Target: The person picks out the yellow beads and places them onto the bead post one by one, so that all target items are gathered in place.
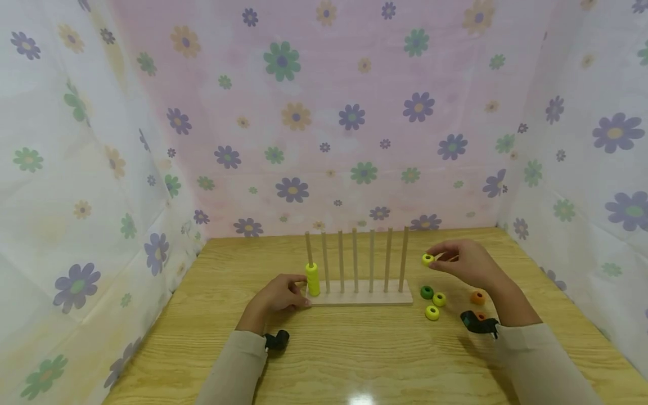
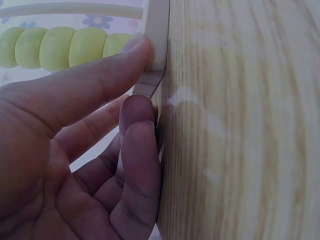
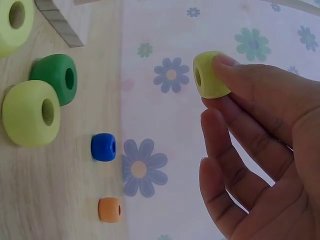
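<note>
A wooden peg rack (image 1: 361, 300) with a row of upright rods stands on the table. Several yellow beads (image 1: 313, 280) are stacked on its leftmost rod. My left hand (image 1: 277, 295) grips the left end of the rack's base, thumb against the front; the left wrist view shows the other fingers curled beside that end. Off to the right of the rack, my right hand (image 1: 471, 264) pinches a yellow bead (image 3: 212, 80) between thumb and fingers, held above the table. Below this hand lie loose beads: a green bead (image 1: 424, 293) and two yellow ones (image 1: 432, 316).
Orange beads (image 1: 475, 300) lie near my right wrist, one partly hidden by the black wrist camera (image 1: 476, 323). A blue bead (image 3: 102, 147) shows in the right wrist view. Flowered cloth (image 1: 324, 140) encloses the wooden table (image 1: 354, 354) at the back and sides.
</note>
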Demonstrator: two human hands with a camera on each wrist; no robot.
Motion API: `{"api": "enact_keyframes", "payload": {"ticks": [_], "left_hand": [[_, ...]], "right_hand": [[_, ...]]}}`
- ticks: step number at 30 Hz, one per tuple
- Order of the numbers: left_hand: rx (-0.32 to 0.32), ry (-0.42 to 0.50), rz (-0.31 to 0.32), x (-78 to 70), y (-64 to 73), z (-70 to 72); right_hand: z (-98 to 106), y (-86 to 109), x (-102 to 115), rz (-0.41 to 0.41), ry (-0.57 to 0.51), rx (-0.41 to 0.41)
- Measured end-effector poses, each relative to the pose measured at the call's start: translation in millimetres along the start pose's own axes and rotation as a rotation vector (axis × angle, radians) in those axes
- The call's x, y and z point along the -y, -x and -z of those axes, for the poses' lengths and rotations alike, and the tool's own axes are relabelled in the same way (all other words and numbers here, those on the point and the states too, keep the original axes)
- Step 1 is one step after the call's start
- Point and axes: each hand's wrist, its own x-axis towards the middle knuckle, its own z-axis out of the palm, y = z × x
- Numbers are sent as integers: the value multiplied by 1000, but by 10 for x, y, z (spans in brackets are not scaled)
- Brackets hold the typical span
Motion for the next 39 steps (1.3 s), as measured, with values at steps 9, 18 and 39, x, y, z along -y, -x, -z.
{"api": "enact_keyframes", "payload": {"ticks": [9,18,39], "left_hand": [[7,5,-24,26,2,7],[20,20,-24,4,11,-6],[16,25,-17,-12,14,0]], "right_hand": [[62,-64,77,20,1,-32],[202,-66,238,41,8,-52],[299,-105,612,168,25,-255]]}}
